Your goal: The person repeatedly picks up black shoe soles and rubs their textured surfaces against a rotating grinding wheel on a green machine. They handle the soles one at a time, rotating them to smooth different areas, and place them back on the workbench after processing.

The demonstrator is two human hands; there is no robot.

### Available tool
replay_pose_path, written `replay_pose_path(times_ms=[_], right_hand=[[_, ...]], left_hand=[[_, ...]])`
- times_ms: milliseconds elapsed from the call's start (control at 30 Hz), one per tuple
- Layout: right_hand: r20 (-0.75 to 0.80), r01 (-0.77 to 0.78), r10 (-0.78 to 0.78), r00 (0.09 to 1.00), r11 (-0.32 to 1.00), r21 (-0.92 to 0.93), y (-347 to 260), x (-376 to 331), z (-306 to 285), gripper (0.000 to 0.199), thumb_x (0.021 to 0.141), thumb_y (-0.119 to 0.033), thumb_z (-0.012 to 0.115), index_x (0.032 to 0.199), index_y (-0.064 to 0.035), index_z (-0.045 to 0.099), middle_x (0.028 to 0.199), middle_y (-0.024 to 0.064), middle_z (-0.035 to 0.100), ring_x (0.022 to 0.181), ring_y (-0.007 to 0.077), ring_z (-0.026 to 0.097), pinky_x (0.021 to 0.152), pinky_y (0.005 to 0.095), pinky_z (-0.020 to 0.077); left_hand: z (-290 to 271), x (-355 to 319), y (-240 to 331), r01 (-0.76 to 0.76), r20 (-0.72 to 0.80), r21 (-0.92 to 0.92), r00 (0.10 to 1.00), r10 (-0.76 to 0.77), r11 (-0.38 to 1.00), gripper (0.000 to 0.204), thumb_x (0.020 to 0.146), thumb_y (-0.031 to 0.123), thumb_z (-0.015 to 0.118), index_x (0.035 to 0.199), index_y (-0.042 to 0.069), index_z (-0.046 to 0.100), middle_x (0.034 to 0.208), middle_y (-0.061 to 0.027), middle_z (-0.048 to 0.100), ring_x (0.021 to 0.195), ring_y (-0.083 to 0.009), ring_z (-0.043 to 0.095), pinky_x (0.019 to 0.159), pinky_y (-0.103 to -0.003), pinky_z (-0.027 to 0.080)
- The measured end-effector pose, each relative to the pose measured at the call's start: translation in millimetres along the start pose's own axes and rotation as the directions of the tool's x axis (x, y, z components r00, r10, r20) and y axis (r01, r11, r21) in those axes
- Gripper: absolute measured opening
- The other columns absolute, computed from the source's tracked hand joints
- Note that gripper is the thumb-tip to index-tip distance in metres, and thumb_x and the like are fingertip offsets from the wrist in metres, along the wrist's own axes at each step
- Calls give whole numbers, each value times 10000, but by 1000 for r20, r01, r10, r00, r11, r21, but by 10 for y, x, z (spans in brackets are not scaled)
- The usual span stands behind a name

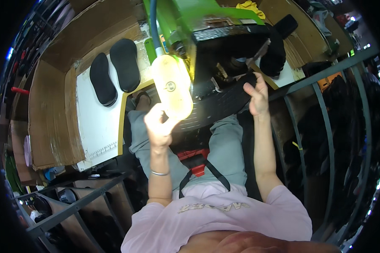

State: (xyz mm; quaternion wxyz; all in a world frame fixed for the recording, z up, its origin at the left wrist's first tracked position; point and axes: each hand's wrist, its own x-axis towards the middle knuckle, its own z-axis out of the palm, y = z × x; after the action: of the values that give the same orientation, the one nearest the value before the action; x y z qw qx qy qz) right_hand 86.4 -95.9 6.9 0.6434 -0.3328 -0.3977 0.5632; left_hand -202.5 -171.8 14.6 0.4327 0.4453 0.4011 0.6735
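Observation:
My left hand (159, 128) is closed at the lower end of a glowing yellow, sole-shaped piece (172, 90). Glare blurs its fingertips, and I cannot tell whether this piece is a lamp head or a lit sole. It meets the end of a blue-grey hose (154, 25). My right hand (258, 96) has thumb and forefinger bent together at the right side of a green and black machine (228, 46), beside a dark edge; what lies between them is unclear. A curved black ribbed surface (215, 107) spans the space between my hands, under the machine.
Two black shoe soles (126, 65) lie on a white board (90, 130) at the left, inside a cardboard surround (55, 114). More black pieces (274, 55) and a yellow cloth (252, 8) are at the right. Metal rack rails (325, 71) flank both sides.

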Motion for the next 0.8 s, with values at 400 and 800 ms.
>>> replay_pose_path(times_ms=[400, 800], right_hand=[[162, 55, -31, 986, 988, -145, 513, -518, 917, 427, 699, 24, 796, 1072, 11, 588, 1003, 71, 657, 897, 116, 610, 821, 260, 492], [43, -232, 251, 967, 938, -258, 692, -1245, 180, 402, 796, -87, 733, 1142, 22, 560, 1076, 81, 639, 1020, 157, 593, 896, 291, 478]], left_hand=[[-1228, -622, -274, 413, 20, -87, 910, -413, 906, 267, 750, -51, 721, 990, -1, 615, 942, -45, 641, 819, -124, 611, 743, -255, 514], [737, -234, -373, 113, 49, 146, 991, -121, 983, 201, 836, 24, 711, 1020, -37, 658, 902, -32, 677, 788, -88, 586, 738, -235, 485]])
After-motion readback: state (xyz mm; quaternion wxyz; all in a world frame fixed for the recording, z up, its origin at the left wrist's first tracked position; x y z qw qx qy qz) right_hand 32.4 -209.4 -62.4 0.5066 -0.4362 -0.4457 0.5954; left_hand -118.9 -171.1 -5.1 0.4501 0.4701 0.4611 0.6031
